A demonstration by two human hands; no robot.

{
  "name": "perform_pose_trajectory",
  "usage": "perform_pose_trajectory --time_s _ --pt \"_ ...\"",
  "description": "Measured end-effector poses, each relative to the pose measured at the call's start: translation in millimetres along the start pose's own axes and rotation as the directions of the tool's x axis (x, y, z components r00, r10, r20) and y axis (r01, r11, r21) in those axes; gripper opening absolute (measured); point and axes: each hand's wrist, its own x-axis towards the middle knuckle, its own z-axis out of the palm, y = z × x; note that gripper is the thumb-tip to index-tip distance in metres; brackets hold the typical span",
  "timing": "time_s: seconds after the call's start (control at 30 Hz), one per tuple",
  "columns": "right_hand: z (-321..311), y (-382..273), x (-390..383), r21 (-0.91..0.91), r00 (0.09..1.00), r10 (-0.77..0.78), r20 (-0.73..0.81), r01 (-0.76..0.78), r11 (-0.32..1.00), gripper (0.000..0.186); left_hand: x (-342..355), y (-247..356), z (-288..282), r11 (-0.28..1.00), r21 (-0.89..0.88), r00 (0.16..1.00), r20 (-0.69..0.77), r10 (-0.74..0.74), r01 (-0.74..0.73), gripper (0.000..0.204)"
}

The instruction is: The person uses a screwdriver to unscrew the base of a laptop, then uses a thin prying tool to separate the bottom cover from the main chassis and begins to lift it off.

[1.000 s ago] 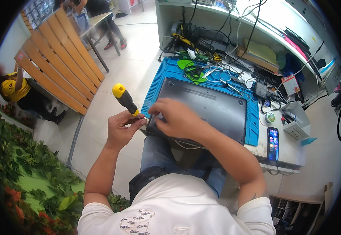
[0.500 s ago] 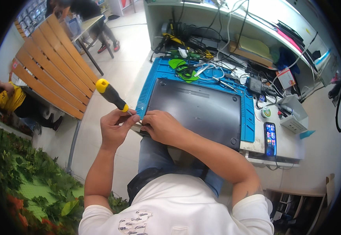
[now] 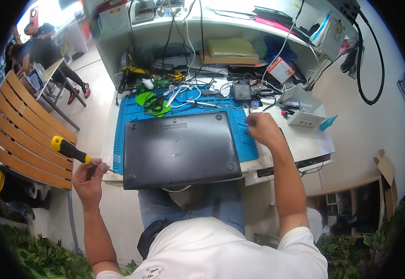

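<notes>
My left hand [image 3: 89,181] holds a yellow-and-black screwdriver [image 3: 72,150] by its shaft, left of an upside-down dark laptop [image 3: 181,153] lying on a blue silicone mat [image 3: 244,149]. My right hand [image 3: 263,128] is at the mat's right-side compartments, beyond the laptop's right edge, fingers drawn together; what they hold, if anything, is too small to make out. Green picks [image 3: 153,104], cables and a metal tool [image 3: 202,104] lie on the mat behind the laptop.
A cluttered shelf [image 3: 211,16] with cables is behind the mat. A black adapter [image 3: 241,93], white box [image 3: 304,114] and teal bottle [image 3: 328,122] are on the right. A slatted wooden partition [image 3: 28,135] stands left, with people [image 3: 49,56] beyond it. A cardboard-topped cabinet [image 3: 342,209] is lower right.
My right hand has left the laptop's left corner for the mat's right side. My left hand with the screwdriver moved down and left. The view has swung rightward.
</notes>
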Motion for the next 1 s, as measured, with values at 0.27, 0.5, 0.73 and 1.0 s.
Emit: perform_pose_trajectory --time_s 0.27,0.5,0.73,1.0 --pt "15 -16 27 -0.076 0.976 -0.214 -0.030 0.211 0.975 0.016 8 11 28 0.999 -0.048 0.999 0.023 0.023 -0.022 0.014" --pt "79 -62 124 -0.152 0.890 -0.448 0.081 0.455 0.877 0.010 3 16 30 0.998 -0.056 1.000 0.008 0.004 -0.004 0.014" --pt "92 -76 154 -0.312 0.883 -0.451 0.130 0.468 0.827 0.026 -18 9 2 0.996 -0.073 0.998 -0.040 -0.049 0.046 0.014" --pt "85 -119 204 -0.282 0.730 -0.683 0.038 0.663 0.693 0.022 -8 10 14 0.995 -0.077 0.997 -0.026 -0.072 0.070 0.012"
